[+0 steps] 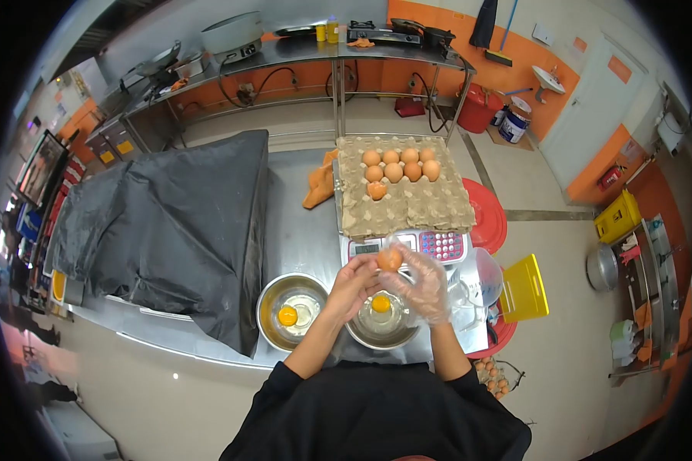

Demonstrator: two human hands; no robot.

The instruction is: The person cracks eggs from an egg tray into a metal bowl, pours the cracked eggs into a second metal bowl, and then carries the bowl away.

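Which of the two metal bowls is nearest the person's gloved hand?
The right-hand bowl: the gloved right hand partly hides its rim in this view. The other bowl stands to its left, nearer the black cover.

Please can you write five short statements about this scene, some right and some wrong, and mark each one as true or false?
1. The right hand wears a clear glove. True.
2. The brown egg lies at the bottom of a bowl. False: the brown egg is held in the right hand.
3. The left bowl and the right bowl each contain a yolk. True.
4. The egg tray is full. False: the egg tray has no eggs in its nearest rows.
5. The orange cloth lies to the right of the egg tray. False: the orange cloth lies to its left.
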